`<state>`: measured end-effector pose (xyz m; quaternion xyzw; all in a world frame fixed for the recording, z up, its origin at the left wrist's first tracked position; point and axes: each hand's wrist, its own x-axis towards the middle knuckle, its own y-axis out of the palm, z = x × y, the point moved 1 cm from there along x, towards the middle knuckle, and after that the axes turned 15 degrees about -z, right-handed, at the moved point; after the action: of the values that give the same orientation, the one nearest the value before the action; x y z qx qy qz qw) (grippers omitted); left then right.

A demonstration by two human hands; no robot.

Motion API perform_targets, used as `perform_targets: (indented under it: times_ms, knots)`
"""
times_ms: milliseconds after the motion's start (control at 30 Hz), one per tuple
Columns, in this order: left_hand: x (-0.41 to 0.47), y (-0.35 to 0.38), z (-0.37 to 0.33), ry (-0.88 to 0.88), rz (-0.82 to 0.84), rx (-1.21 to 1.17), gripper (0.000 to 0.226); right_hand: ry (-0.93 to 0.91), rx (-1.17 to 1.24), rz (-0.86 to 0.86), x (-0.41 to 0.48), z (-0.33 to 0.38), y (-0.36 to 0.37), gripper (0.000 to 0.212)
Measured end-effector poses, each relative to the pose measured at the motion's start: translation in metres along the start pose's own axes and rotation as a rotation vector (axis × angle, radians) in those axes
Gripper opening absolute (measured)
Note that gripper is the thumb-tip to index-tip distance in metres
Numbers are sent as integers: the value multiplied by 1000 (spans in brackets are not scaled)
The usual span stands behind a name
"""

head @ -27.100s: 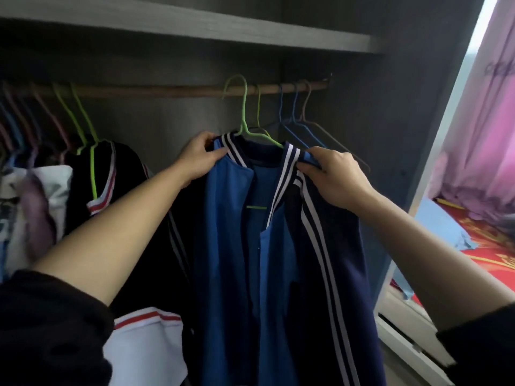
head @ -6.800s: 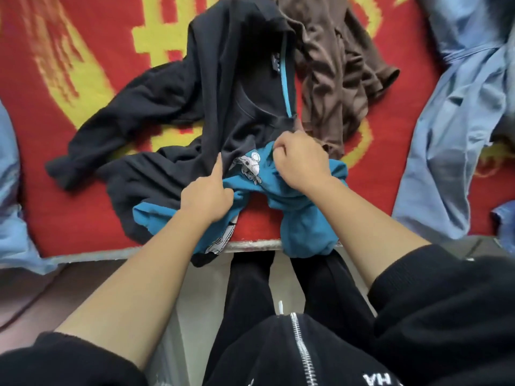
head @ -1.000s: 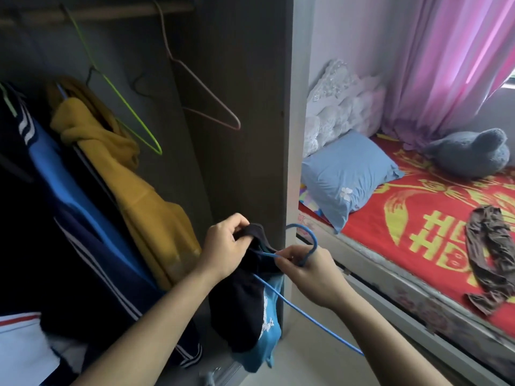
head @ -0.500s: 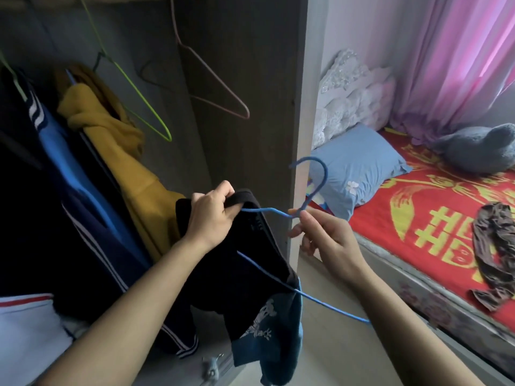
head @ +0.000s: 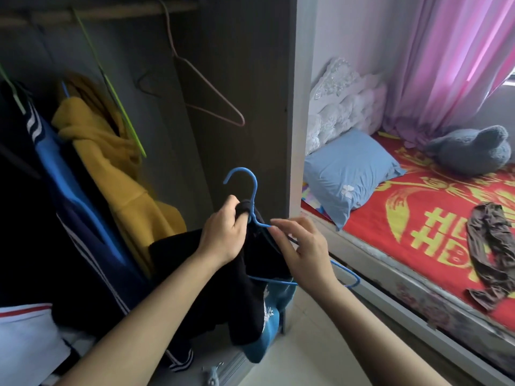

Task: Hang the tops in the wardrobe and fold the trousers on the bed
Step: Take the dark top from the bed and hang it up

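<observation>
well, left hand point(head: 223, 235) grips black top point(head: 223, 291) (right hand point(head: 305, 253) at blue hanger point(head: 246, 174)).

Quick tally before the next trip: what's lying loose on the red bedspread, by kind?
blue pillow: 1
grey plush toy: 1
brown garment: 1
Total: 3

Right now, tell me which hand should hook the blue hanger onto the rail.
Left hand: it grips the black top at the neck of the blue hanger; right hand only touches wire.
</observation>
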<state>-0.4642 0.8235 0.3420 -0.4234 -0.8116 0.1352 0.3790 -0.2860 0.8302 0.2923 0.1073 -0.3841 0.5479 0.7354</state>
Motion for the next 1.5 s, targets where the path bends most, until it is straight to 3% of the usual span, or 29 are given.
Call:
perform_targets:
  times_ms: [100,167,233,300,367,433,567,700,767,867,1000,1133,1233,1500]
  knots:
    - [6,-4,10,-61,-56,20,18,-318,-121,-199,-19,-4,-7,11]
    - [11,-8,11,-146,-117,-19,21,-449,-52,-35,-35,-7,-7,9]
    - [15,-12,9,-220,-147,-68,24,-376,-60,233,-50,-10,-4,12]
    - [15,-15,4,-244,-139,-118,20,-268,-147,416,-59,-16,3,36]
    - [13,-16,-1,-222,-117,-159,19,-202,-133,501,-58,-17,12,62]
    - [12,-15,-5,-185,-92,-157,26,-133,-84,545,-49,-9,23,72]
    - [8,-10,-9,-187,-152,-63,58,-244,-108,467,-36,5,35,49]
    - [15,-13,-1,-227,-302,-8,45,-430,-113,271,-43,11,27,21]
    - [20,-13,3,-245,-329,2,35,-354,-63,387,-49,11,25,31]
    - [23,-9,7,-245,-318,4,29,-245,-22,678,-57,4,26,30]
    - [32,-18,18,-196,-350,23,31,-346,-336,877,-62,-27,13,38]
    - [40,-30,35,-166,-349,90,31,-221,-329,750,-39,-61,-18,43]
    - [45,-34,47,-148,-323,149,30,-311,-324,688,-19,-68,-32,25]
    - [40,-28,66,12,-170,287,39,-505,-434,388,37,-69,-67,24]
